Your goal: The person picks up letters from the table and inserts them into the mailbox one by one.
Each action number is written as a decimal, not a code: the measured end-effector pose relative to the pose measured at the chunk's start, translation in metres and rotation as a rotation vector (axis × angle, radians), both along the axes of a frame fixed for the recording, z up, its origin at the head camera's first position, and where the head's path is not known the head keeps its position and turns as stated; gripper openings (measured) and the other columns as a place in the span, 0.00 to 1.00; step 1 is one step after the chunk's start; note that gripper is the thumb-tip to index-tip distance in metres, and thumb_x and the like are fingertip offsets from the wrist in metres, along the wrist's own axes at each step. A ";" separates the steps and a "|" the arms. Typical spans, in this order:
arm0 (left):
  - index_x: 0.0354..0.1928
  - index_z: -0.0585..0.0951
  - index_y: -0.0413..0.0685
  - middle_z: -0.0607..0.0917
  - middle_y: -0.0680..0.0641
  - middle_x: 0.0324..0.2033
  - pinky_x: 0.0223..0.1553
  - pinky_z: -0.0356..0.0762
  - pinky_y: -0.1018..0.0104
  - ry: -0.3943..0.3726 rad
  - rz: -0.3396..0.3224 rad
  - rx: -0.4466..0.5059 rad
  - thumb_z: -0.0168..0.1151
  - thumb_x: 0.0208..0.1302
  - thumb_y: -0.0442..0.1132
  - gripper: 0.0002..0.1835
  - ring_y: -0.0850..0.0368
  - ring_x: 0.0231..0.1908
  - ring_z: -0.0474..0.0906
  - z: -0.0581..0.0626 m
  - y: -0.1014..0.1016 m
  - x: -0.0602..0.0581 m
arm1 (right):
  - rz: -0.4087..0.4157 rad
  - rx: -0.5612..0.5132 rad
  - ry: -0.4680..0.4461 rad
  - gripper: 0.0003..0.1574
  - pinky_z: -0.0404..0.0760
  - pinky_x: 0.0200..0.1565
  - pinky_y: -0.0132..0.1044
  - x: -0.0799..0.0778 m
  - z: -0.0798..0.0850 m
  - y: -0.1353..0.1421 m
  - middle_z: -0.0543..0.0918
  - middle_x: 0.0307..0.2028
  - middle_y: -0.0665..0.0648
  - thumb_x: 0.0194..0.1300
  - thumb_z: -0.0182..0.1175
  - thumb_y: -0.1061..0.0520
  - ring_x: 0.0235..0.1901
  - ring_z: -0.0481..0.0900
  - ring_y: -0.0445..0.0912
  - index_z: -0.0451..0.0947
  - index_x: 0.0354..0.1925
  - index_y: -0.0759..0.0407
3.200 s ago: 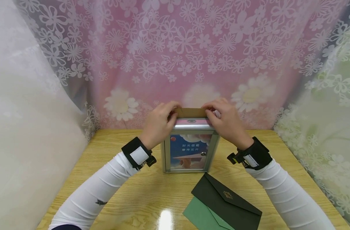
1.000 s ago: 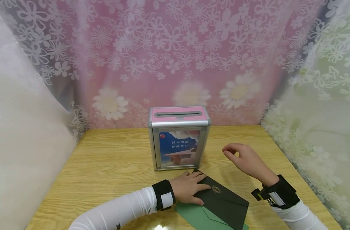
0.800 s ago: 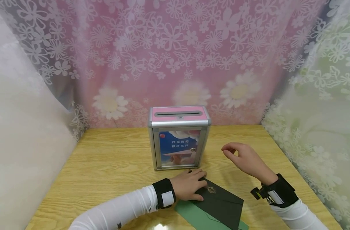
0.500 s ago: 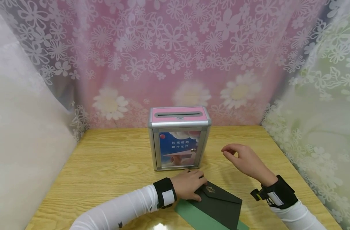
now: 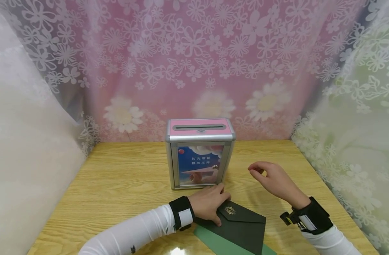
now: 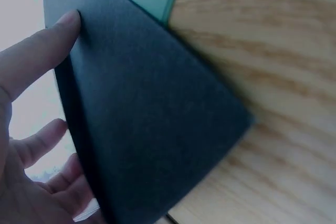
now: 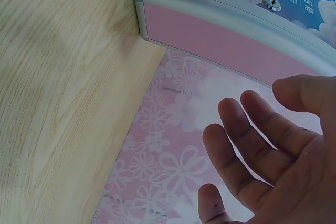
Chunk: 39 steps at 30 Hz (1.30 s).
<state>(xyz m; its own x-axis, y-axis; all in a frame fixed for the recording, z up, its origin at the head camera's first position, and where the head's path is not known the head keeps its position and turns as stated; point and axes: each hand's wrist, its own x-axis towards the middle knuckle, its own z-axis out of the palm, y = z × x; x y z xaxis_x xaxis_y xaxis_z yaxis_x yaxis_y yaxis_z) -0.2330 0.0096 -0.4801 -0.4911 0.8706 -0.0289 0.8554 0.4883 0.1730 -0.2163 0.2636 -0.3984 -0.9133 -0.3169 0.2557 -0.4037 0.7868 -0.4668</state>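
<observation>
My left hand (image 5: 210,203) grips the upper left edge of a black-green envelope (image 5: 245,230) with a gold emblem. In the left wrist view its thumb (image 6: 68,27) presses on the envelope's face, while the other fingers curl behind the edge. Partly covered by it, a green envelope (image 5: 210,238) lies on the table. To the right, my right hand (image 5: 275,180) hovers with loosely bent fingers and holds nothing. Behind the left hand stands a silver-framed letter box (image 5: 199,164) with a pink top and a slot (image 5: 199,126).
The wooden table (image 5: 124,177) bears the box and envelopes. A pink flowered curtain (image 5: 181,71) hangs along the back, with pale drapes at the left and right. On the box's front door is a small lock (image 5: 215,167).
Earlier both hands held a brown paper edge at the box slot; that paper is now out of sight. Since then my left hand has reached the dark envelope and turned it slightly, drawing it left.
</observation>
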 end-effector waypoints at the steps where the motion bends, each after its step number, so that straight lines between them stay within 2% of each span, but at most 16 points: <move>1: 0.56 0.71 0.63 0.66 0.56 0.44 0.40 0.71 0.66 -0.001 -0.003 0.010 0.74 0.34 0.67 0.43 0.66 0.37 0.64 0.001 0.000 0.000 | -0.002 0.002 -0.001 0.12 0.75 0.26 0.41 0.000 0.000 0.000 0.83 0.38 0.53 0.70 0.56 0.52 0.29 0.74 0.42 0.81 0.46 0.54; 7: 0.57 0.70 0.63 0.68 0.58 0.44 0.43 0.68 0.63 -0.030 -0.026 0.070 0.72 0.38 0.67 0.42 0.67 0.41 0.65 0.007 -0.005 0.003 | -0.004 0.001 0.015 0.11 0.75 0.28 0.41 0.002 -0.001 0.003 0.83 0.38 0.52 0.69 0.56 0.52 0.31 0.75 0.43 0.80 0.46 0.54; 11: 0.58 0.71 0.62 0.70 0.59 0.45 0.44 0.68 0.61 -0.073 -0.021 0.119 0.60 0.52 0.70 0.35 0.67 0.43 0.64 0.011 -0.009 0.004 | -0.008 0.003 0.041 0.12 0.74 0.27 0.41 0.003 -0.001 0.006 0.83 0.38 0.53 0.70 0.55 0.52 0.29 0.75 0.43 0.80 0.46 0.54; 13: 0.59 0.72 0.61 0.72 0.58 0.46 0.44 0.69 0.61 -0.074 -0.020 0.147 0.54 0.61 0.66 0.29 0.66 0.44 0.65 0.012 -0.012 0.004 | -0.014 0.002 0.046 0.13 0.73 0.27 0.41 0.003 -0.001 0.007 0.83 0.38 0.53 0.70 0.55 0.51 0.29 0.74 0.43 0.80 0.47 0.55; 16: 0.60 0.72 0.58 0.74 0.55 0.48 0.44 0.70 0.61 -0.045 -0.023 0.186 0.52 0.70 0.53 0.20 0.65 0.46 0.66 0.013 -0.014 0.004 | -0.021 -0.001 0.046 0.13 0.73 0.28 0.42 0.003 -0.001 0.008 0.84 0.38 0.53 0.70 0.55 0.51 0.30 0.75 0.43 0.80 0.47 0.55; 20: 0.60 0.72 0.55 0.74 0.54 0.49 0.44 0.70 0.63 -0.016 -0.025 0.218 0.56 0.69 0.42 0.19 0.64 0.48 0.67 0.018 -0.019 0.003 | -0.020 0.003 0.047 0.14 0.74 0.28 0.43 0.003 0.000 0.009 0.84 0.37 0.53 0.70 0.54 0.51 0.30 0.75 0.44 0.81 0.47 0.57; 27: 0.57 0.74 0.51 0.76 0.54 0.48 0.49 0.72 0.63 -0.034 -0.022 0.282 0.55 0.70 0.41 0.15 0.66 0.49 0.68 0.034 -0.031 0.004 | -0.019 0.011 0.042 0.14 0.75 0.30 0.44 0.003 0.000 0.012 0.84 0.37 0.52 0.71 0.54 0.51 0.31 0.75 0.43 0.80 0.47 0.55; 34: 0.51 0.74 0.52 0.76 0.55 0.47 0.49 0.72 0.68 -0.091 0.001 0.393 0.54 0.70 0.39 0.10 0.69 0.48 0.67 0.061 -0.044 0.008 | -0.006 0.004 0.036 0.13 0.75 0.30 0.44 0.003 0.002 0.012 0.84 0.37 0.52 0.71 0.54 0.51 0.31 0.76 0.43 0.80 0.46 0.55; 39: 0.50 0.71 0.51 0.74 0.54 0.46 0.48 0.72 0.67 -0.095 0.030 0.472 0.50 0.72 0.39 0.08 0.67 0.47 0.66 0.081 -0.050 0.012 | 0.032 -0.016 0.039 0.14 0.77 0.34 0.48 0.005 0.005 0.009 0.83 0.39 0.52 0.69 0.57 0.50 0.35 0.77 0.44 0.80 0.47 0.54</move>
<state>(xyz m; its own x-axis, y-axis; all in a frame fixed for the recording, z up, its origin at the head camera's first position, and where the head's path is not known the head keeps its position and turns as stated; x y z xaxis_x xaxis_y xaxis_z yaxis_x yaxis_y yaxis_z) -0.2209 -0.0407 -0.3990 -0.5309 0.7849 0.3196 0.8115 0.3621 0.4587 -0.2111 0.2724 -0.3930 -0.8919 -0.3415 0.2964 -0.4468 0.7660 -0.4622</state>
